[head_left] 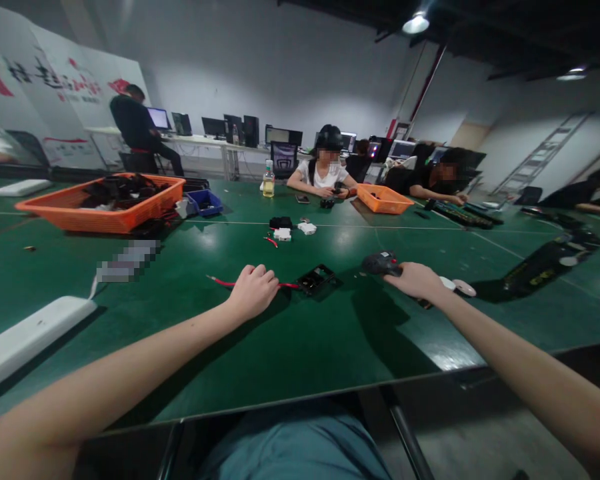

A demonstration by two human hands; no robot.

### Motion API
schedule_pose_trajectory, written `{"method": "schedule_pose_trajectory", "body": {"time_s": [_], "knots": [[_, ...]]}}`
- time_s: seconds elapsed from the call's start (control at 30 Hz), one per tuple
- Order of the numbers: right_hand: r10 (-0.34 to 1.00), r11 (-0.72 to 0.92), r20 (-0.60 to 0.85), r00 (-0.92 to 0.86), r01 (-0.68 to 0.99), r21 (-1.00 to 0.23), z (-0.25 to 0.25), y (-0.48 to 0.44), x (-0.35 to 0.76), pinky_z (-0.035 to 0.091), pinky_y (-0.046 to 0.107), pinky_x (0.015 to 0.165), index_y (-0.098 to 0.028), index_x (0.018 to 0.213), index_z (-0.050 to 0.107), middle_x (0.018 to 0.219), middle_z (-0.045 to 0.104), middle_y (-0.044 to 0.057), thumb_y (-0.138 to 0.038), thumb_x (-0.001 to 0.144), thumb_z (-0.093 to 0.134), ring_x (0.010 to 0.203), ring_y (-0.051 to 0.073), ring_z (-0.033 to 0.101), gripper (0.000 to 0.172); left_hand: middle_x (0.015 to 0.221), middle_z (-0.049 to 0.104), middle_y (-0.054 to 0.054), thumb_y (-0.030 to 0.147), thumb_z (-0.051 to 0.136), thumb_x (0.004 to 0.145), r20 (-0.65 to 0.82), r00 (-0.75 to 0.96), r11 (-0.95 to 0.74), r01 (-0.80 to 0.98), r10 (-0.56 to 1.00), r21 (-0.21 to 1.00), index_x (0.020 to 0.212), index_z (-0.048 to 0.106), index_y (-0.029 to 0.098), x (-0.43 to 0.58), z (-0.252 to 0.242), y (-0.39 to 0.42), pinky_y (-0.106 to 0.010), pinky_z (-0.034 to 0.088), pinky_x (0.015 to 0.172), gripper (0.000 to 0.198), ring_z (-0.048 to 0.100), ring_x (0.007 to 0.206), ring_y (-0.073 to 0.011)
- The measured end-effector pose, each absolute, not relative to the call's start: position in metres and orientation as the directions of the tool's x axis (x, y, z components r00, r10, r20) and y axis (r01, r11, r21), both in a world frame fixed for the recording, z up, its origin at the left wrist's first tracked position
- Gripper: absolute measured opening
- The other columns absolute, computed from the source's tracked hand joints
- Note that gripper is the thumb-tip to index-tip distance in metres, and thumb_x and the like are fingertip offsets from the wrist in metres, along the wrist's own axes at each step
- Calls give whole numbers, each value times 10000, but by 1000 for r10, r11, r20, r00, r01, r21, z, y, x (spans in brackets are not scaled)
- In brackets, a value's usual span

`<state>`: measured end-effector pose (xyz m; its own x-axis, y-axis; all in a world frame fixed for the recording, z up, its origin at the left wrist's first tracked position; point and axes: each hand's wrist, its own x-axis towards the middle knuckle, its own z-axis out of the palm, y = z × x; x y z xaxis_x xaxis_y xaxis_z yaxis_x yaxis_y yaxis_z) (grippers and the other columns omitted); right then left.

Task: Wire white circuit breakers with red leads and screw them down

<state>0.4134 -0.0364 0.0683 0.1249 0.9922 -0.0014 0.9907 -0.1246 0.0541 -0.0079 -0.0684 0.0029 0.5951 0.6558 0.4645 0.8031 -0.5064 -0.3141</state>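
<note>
My left hand point(253, 290) rests on the green table point(290, 347) with its fingers curled over a red wire point(219, 282) that runs to a small black frame-like part point(317, 278) just to its right. My right hand point(414, 279) is closed around a black electric screwdriver point(381, 264), whose body points left toward the black part. A gap of bare table separates the tool's tip from the part.
An orange basket point(105, 210) of black parts and a blue bin point(205, 201) stand at the far left. Small white and black parts point(283, 230) lie mid-table, with a bottle point(269, 180) behind. Two people sit across by another orange tray point(383, 199). A white block point(25, 337) lies near left.
</note>
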Motion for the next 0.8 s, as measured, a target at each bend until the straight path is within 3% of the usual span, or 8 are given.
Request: {"method": "schedule_pose_trajectory", "body": {"time_s": [0.1, 0.37, 0.5, 0.6, 0.7, 0.8], "knots": [[989, -145, -20, 146, 987, 72, 55, -36, 416, 509, 368, 729, -96, 955, 736, 972, 721, 218, -691, 830, 500, 924, 350, 704, 653, 871, 659, -82, 307, 448, 991, 455, 593, -505, 805, 664, -312, 856, 667, 198, -7, 4, -69, -416, 329, 735, 279, 538, 893, -256], [988, -153, 5, 154, 979, 136, 47, -39, 397, 523, 428, 780, -81, 1022, 706, 1036, 703, 229, -546, 862, 561, 976, 368, 687, 512, 871, 660, -72, 314, 443, 996, 442, 591, -498, 807, 675, -317, 893, 677, 211, -7, 5, -70, -413, 337, 741, 275, 547, 903, -253], [983, -103, 164, 79, 985, 141, 60, -56, 367, 514, 424, 785, -75, 991, 695, 1021, 687, 244, -377, 899, 532, 987, 362, 668, 355, 874, 665, -82, 318, 438, 997, 434, 588, -491, 809, 683, -323, 881, 680, 210, -5, 6, -69, -411, 338, 741, 289, 550, 903, -254], [940, 107, 328, -98, 994, -7, 55, -58, 335, 508, 401, 791, -103, 1044, 664, 1011, 684, 201, -413, 937, 491, 964, 326, 659, 370, 879, 671, -82, 320, 433, 999, 434, 587, -486, 810, 684, -330, 878, 683, 212, -4, 6, -70, -410, 339, 742, 298, 553, 901, -253], [864, 281, 490, -118, 919, -275, 32, -42, 310, 499, 360, 838, -142, 1164, 615, 1096, 672, 154, -478, 963, 472, 972, 262, 646, 416, 891, 678, -78, 320, 426, 1003, 430, 597, -493, 802, 677, -338, 893, 688, 215, -3, 6, -70, -406, 342, 744, 304, 558, 898, -248], [885, 365, 457, -92, 747, -556, 3, -23, 300, 504, 314, 769, -147, 1175, 598, 1070, 671, 112, -441, 979, 460, 771, 169, 637, 379, 905, 687, -75, 324, 428, 1002, 427, 610, -508, 792, 667, -338, 902, 694, 217, -3, 5, -68, -402, 344, 741, 303, 564, 894, -249]]}}
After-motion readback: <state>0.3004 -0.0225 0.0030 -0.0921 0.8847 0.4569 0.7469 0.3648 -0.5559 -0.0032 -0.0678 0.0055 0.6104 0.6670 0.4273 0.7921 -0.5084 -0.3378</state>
